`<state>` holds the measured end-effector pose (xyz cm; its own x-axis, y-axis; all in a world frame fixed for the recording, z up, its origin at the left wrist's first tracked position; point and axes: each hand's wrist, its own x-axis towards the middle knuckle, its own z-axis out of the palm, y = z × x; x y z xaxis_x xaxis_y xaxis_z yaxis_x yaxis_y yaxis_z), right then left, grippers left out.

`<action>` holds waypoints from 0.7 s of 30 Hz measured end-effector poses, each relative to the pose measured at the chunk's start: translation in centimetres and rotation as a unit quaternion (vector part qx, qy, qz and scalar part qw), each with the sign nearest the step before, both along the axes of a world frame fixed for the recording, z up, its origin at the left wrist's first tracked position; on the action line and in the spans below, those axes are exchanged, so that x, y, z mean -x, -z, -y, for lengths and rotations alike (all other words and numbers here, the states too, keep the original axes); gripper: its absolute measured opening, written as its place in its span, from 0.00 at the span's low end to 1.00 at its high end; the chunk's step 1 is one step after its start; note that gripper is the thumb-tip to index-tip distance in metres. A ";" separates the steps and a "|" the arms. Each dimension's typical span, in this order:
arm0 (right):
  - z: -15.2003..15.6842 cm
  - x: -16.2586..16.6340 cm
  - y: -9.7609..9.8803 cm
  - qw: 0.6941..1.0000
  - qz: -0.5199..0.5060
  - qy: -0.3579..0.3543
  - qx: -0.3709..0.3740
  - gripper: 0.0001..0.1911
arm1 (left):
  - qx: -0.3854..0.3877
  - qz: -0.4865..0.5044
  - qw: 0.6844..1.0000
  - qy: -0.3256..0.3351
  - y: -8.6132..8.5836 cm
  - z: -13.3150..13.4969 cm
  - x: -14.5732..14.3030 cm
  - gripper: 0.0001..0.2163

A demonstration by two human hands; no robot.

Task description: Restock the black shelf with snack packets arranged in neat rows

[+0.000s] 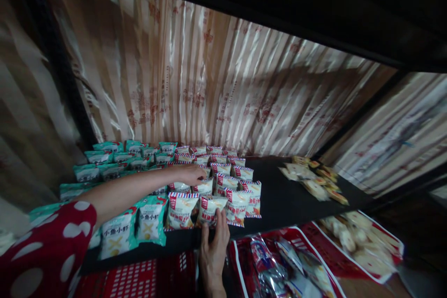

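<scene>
Hands: your right hand [213, 253] open, fingertips against front white packet [208, 208] at 12 o'clock; your left hand [193, 174], between 11 and 12, curled over white packets [205, 188], grip unclear. Teal packets [151, 221]: 10 o'clock.

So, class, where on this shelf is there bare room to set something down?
The main bare patch of the shelf lies between the white packets and the loose pile at right, reaching back to the sheeting. It is crowded at left: teal packets and the white ones stand in close rows, with the left hand among them and the right hand in front.
</scene>
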<state>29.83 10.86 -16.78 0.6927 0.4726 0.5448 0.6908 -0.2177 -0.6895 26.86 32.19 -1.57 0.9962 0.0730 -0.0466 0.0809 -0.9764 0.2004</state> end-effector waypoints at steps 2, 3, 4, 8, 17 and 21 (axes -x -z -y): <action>0.0 0.0 -0.2 1.000 -0.015 0.018 -0.006 0.31 | -0.005 -0.004 1.000 -0.003 -0.1 -0.1 0.0 0.07; 0.0 0.0 -0.3 0.999 -0.026 0.026 -0.010 0.33 | -0.007 -0.005 1.000 -0.006 -0.1 -0.2 -0.1 0.08; 0.0 0.0 -0.4 0.999 -0.035 0.032 -0.014 0.35 | -0.011 -0.006 1.000 -0.010 -0.2 -0.3 -0.3 0.08; -0.2 0.0 -0.4 0.999 -0.031 0.029 -0.017 0.35 | -0.032 -0.001 0.999 -0.043 0.0 -1.0 -1.6 0.12; -0.4 -0.2 0.2 1.000 -0.003 0.015 -0.010 0.32 | -0.047 -0.029 0.994 -0.096 1.5 -2.0 -2.1 0.15; -0.7 0.0 0.1 1.000 0.001 0.027 -0.017 0.33 | -0.036 0.009 0.997 -0.075 1.5 -3.0 -2.5 0.12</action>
<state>29.87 11.57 -16.88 0.7157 0.4165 0.5607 0.6799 -0.2316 -0.6958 29.33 35.16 -3.11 0.9746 0.2232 -0.0175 0.2236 -0.9655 0.1338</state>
